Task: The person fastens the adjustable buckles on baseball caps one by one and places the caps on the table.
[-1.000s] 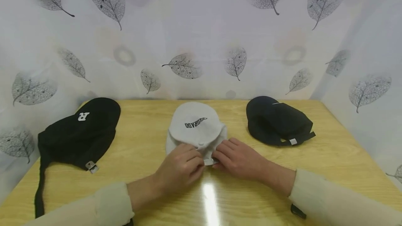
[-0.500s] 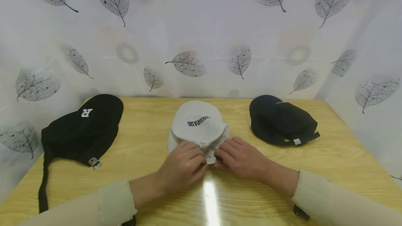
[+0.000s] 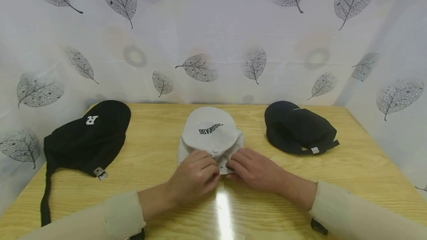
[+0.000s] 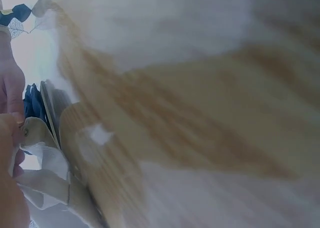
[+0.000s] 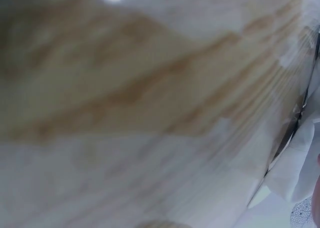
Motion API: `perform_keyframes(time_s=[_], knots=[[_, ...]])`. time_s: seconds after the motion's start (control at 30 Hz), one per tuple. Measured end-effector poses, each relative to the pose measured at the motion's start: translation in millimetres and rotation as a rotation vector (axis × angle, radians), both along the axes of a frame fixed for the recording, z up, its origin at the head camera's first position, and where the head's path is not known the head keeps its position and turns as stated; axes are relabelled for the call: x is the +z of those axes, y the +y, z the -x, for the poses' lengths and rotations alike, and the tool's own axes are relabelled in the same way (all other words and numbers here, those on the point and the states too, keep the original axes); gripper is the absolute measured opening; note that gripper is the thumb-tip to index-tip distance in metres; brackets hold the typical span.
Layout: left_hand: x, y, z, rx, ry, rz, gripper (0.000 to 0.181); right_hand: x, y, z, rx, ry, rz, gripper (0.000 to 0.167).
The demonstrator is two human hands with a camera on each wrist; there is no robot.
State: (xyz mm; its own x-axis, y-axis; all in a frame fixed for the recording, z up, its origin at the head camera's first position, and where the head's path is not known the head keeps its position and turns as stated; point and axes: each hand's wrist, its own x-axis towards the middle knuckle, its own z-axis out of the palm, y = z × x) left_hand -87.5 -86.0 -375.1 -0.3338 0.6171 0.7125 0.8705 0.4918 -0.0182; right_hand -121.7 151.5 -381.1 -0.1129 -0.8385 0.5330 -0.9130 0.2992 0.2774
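A pale grey cap (image 3: pixel 210 130) lettered COLORADO lies mid-table, brim away from me. My left hand (image 3: pixel 195 173) pinches the left side of its rear strap with curled fingers. Opposite it, my right hand (image 3: pixel 255 169) holds the strap (image 3: pixel 227 170) by its other end, near a metal buckle partly hidden beneath the fingers. Both thumbs are mostly covered. The left wrist view catches the cap's folded back (image 4: pixel 45 180) beside the left hand. Only a slice of pale cloth (image 5: pixel 295 163) and a fingertip appear at the right edge of the right wrist view.
At left, a black cap (image 3: pixel 90 140) with a white R trails a long strap off its side. A dark navy cap (image 3: pixel 300 129) lies at the back right. Leaf-printed cloth (image 3: pixel 213 29) hangs behind the wooden table (image 3: pixel 160 121).
The head view shifted slightly between the first two frames. Since then the right hand has dipped a little at the buckle, while the left hand and all caps stay put.
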Motion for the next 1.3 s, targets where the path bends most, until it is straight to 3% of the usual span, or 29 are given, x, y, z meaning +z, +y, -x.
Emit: perform_keyframes(time_s=[0.23,0.57,1.3], knots=[[0.5,1.4,1.2,-0.022,0.016,-0.020,0.010,0.8,-0.2,-0.4,-0.006,0.013,-0.009,0.030],[-0.5,2.8,1.6,-0.028,0.010,-0.033,0.010,0.3,2.1,-2.0,-0.028,-0.037,-0.040,0.033],[-2.0,9.9,1.7,-0.040,0.009,-0.056,0.006,0.4,-3.7,-3.0,0.004,0.035,0.018,0.031]])
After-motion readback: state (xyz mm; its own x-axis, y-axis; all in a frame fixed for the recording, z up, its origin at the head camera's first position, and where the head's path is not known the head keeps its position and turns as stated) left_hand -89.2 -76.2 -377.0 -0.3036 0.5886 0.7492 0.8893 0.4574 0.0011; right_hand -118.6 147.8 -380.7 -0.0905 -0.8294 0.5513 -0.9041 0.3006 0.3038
